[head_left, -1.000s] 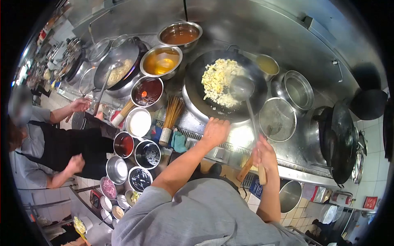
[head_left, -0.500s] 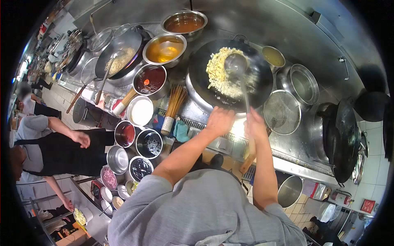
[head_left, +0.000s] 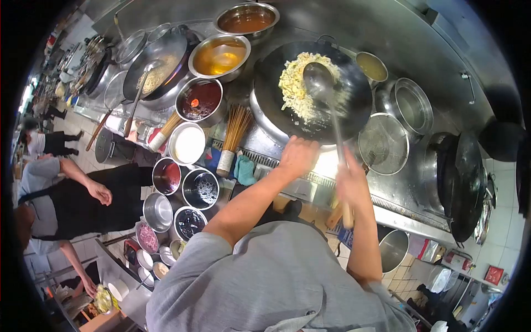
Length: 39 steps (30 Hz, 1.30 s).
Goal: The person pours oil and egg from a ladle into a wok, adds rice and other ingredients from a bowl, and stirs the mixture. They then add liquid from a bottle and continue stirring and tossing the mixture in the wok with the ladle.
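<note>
And here, right at the big wok [head_left: 355, 113], working over a heap of yellow and white food [head_left: 293, 91]! Holding the ladle [head_left: 319, 82] in the right hand [head_left: 352, 180], closed around the long handle and blurred, with the wooden end poking out below. Ladle bowl down on the food, inside the big wok, just beyond its middle. Over to the left hand [head_left: 300, 156]: fingers curled at the near rim of the big wok, knuckles up; cannot tell how firmly closed, or on what exactly.

Left of the big wok, quite a line-up: a bowl of amber liquid [head_left: 219, 56], a pot of dark red sauce [head_left: 200, 102], and, lower down, a bamboo brush [head_left: 237, 124] beside a teal cloth [head_left: 244, 170]. Farther left, a second wok [head_left: 178, 47] with noodles [head_left: 156, 77] inside and another ladle [head_left: 145, 83] leaning in it.

To the right of the big wok, on the metal surface [head_left: 395, 193]: a round mesh strainer [head_left: 384, 144], and above it a small pot of yellowish liquid [head_left: 371, 66], close to the far right edge. Well off to the left of the big wok, beyond the sauce pots, a co-worker [head_left: 99, 193] in a dark apron.
</note>
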Available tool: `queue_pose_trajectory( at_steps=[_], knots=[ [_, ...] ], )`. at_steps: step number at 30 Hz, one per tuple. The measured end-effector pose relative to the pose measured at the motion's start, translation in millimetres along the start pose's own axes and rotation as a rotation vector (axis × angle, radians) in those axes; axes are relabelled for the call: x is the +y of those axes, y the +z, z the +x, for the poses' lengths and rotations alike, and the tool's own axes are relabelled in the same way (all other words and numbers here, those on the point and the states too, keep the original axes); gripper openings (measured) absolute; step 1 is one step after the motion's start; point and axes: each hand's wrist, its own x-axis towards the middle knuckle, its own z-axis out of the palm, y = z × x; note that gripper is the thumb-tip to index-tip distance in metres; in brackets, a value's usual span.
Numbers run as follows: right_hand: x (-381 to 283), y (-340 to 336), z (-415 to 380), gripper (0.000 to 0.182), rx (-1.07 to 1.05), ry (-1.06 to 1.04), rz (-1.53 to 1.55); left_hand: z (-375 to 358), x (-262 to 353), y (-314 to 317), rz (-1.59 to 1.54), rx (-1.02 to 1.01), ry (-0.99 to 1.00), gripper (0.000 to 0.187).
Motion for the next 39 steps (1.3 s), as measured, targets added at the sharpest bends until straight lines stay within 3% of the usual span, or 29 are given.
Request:
queue_pose_trajectory(
  at_steps=[2,3,6,9,11,14,16,17,19,24,26,28,30,33,34,35,37,39],
  knots=[
    [-23,-9,-40,0.062,-0.158,0.293,0.477,-3,1,3,-0.009,0.039,-0.009,0.021],
    [-16,-5,-31,0.063,-0.153,0.354,0.481,-3,1,3,-0.016,0.058,-0.01,0.02],
    [-2,10,26,0.061,-0.025,0.26,0.307,0,2,0,-0.015,0.044,-0.008,0.02],
    [-16,-16,45,0.056,0.17,0.103,-0.136,-2,-2,2,-0.019,0.012,0.007,0.022],
    [35,-43,84,0.057,0.331,-0.279,-0.437,0,-2,1,-0.026,0.034,0.002,0.021],
    [22,-29,114,0.058,0.332,-0.354,-0.5,-2,3,0,-0.045,0.077,-0.001,0.022],
    [10,-3,121,0.057,0.188,-0.247,-0.331,-2,3,2,-0.044,0.088,0.011,0.023],
    [15,6,116,0.057,0.206,-0.35,-0.471,-3,1,3,-0.038,0.084,0.02,0.024],
    [28,9,84,0.06,0.177,-0.448,-0.647,-3,-3,3,-0.064,0.088,0.038,0.025],
    [34,-17,-42,0.063,0.162,-0.288,-1.062,1,-11,1,-0.12,0.028,0.046,0.03],
    [33,-23,-84,0.057,0.144,-0.289,-1.015,-7,-1,-5,-0.173,0.034,0.061,0.03],
    [-10,-44,-143,0.053,-0.017,-0.147,-0.911,-13,30,-62,-0.201,-0.013,0.074,0.029],
    [-46,-70,-184,0.053,-0.08,-0.284,-0.595,-27,61,-112,-0.267,-0.049,0.038,0.028],
    [-72,-93,-162,0.056,-0.278,0.071,-0.779,-24,60,-98,-0.326,-0.118,-0.016,0.028],
    [-61,-86,-139,0.058,-0.22,0.041,-0.82,-15,50,-81,-0.336,-0.136,-0.032,0.028],
    [-26,-82,-107,0.056,-0.112,-0.154,-0.832,-10,33,-57,-0.296,-0.074,-0.012,0.027],
    [16,-62,-35,0.055,0.004,-0.211,-0.818,-29,18,-34,-0.228,-0.035,0.039,0.027],
    [23,-37,-21,0.056,0.141,-0.137,-0.756,-55,15,-28,-0.201,-0.034,0.062,0.026]
  ],
)
